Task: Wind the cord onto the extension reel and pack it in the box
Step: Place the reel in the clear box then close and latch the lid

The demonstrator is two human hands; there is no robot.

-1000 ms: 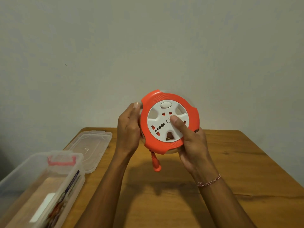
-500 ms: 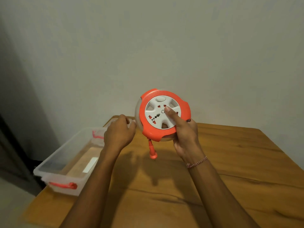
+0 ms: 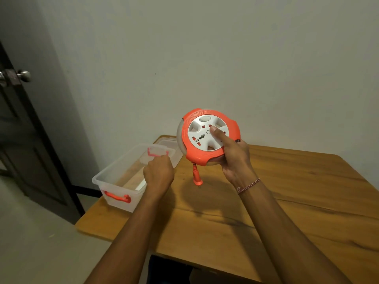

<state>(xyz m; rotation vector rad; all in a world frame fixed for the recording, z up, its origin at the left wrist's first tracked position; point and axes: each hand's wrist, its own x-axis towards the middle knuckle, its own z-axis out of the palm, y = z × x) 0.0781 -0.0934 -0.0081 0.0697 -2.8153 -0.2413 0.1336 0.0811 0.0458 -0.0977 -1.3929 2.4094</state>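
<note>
Holding the extension reel up off the wooden table in my right hand, I have its white socket face tilted toward the head camera, which is the only view I get. That hand grasps the reel from its right and lower edge, fingers wrapped round the back where I can't see them, and the thumb laid across the socket face near the hub. I judge that grip is there to keep the spool from turning and letting cord back out.

The cord looks fully wound: only a short tail hangs from the bottom of the orange rim, ending in the orange plug, which dangles free just above the tabletop, touching nothing that I can make out.

My left hand is off the reel and sits at the near right rim of the clear plastic box, by its far red handle. The fingers curl downward, but whether they actually pinch the rim or only rest against it I cannot tell from behind the knuckles. I read it as steadying the box for the drop-in.

The box stands open at the table's left edge with a second red handle on its near end, and its clear lid lies flat just behind it. Something pale lies inside on the bottom. The reel is near the box but not yet over it.
</note>
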